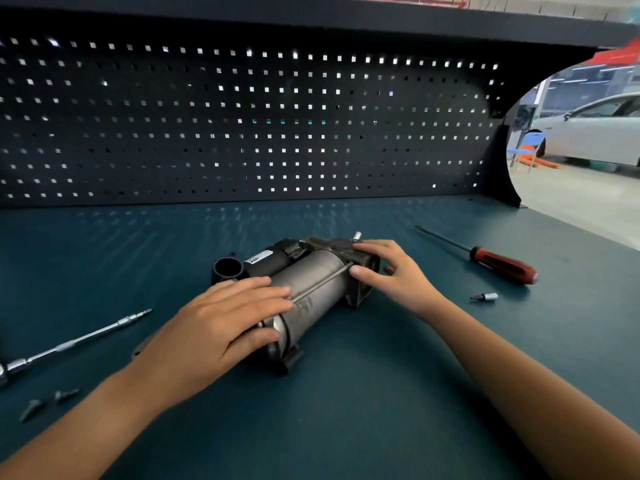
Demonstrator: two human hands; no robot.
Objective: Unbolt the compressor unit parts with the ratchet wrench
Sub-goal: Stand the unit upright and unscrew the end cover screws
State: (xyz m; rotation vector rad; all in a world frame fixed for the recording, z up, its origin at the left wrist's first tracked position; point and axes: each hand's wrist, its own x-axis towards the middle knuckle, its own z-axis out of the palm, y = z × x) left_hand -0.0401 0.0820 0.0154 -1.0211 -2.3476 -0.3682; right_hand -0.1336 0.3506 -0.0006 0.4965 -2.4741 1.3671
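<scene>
Both hands rest on the compressor [311,282], which lies slantwise in the middle of the bench [346,427]. The left hand [221,327] is spread over the near end of its grey cylinder, fingers straight across the top and thumb against the end cap. The right hand [391,271] lies on the far block, fingers splayed and thumb touching the cylinder's side. Neither is clenched round it. A wide band of bench separates the compressor from the pegboard [242,116] behind. To the left and well apart lies the ratchet [69,345], its long extension pointing toward the compressor and its head cut off by the frame edge. Two bolts [65,394] lie nearer the front-left corner. To the right, a screwdriver [502,265] and a small bit [485,297] lie near the bench's right edge.
</scene>
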